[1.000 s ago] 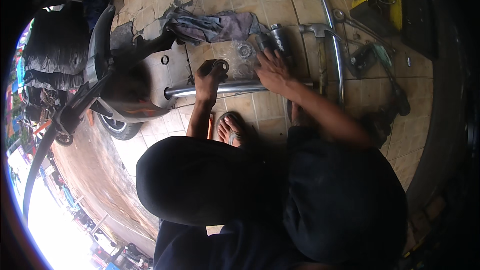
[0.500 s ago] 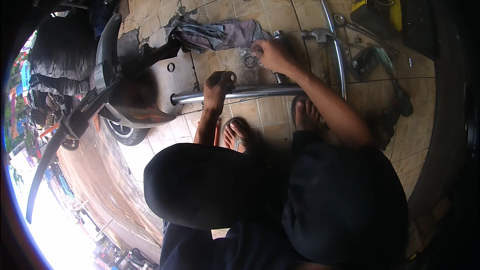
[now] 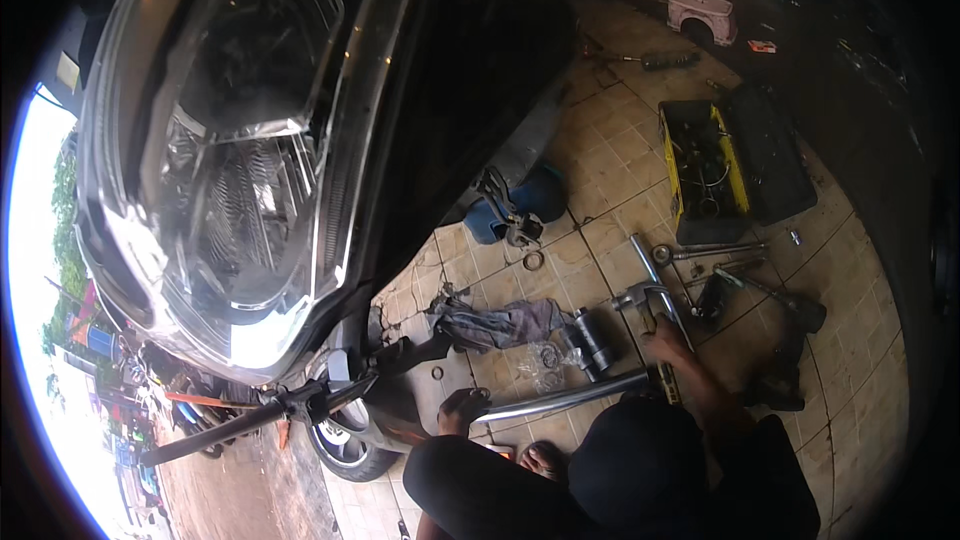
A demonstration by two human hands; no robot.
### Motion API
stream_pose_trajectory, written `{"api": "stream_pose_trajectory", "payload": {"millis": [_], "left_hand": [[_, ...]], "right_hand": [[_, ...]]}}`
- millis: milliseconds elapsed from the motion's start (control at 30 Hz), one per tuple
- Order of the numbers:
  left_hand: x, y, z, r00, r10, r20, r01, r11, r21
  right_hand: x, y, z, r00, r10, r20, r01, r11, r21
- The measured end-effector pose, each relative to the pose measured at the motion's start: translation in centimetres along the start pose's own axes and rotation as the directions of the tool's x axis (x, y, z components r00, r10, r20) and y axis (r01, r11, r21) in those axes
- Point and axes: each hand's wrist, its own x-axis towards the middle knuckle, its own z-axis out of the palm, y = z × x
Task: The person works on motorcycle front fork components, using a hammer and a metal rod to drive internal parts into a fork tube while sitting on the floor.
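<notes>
Chrome tube (image 3: 575, 398) laid across tiled floor (image 3: 600, 190), left hand (image 3: 462, 408) closed around its left end, right hand (image 3: 668, 342) at its right end by a hammer (image 3: 640, 295) — grip cannot be told, grey rag (image 3: 495, 322) just behind.

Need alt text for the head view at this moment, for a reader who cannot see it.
A person squats on a tiled floor, left hand gripping one end of a shiny metal tube and right hand at its other end. A scooter headlight fills the upper left; a grey rag, loose parts and an open toolbox lie around.
</notes>
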Motion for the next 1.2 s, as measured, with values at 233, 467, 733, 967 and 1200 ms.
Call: {"api": "stream_pose_trajectory", "payload": {"millis": [233,467,733,967,1200], "left_hand": [[-2.0,7.4,-4.4,0.986,0.134,0.094,-0.153,0.961,0.230],[1.0,13.3,-3.3,0.933,0.242,0.267,-0.352,0.769,0.534],[-7.8,15.1,-6.6,0.997,-0.047,0.061,0.026,0.952,0.305],[-25.4,16.4,-6.1,0.909,-0.237,-0.342,0.321,0.922,0.215],[-47.4,25.7,-4.3,0.582,-0.454,-0.674,0.576,0.816,-0.053]], "right_hand": [[-1.1,-7.7,-4.2,0.823,0.157,0.547,-0.515,0.613,0.599],[-0.2,-7.6,-8.1,0.866,0.159,0.474,-0.356,0.861,0.363],[-4.7,-18.1,-21.6,0.882,0.257,0.395,-0.293,0.956,0.031],[-17.4,-13.1,-35.0,0.642,0.550,0.534,-0.700,0.705,0.115],[-37.0,-22.7,-49.2,0.439,0.746,0.501,-0.856,0.517,-0.020]]}}
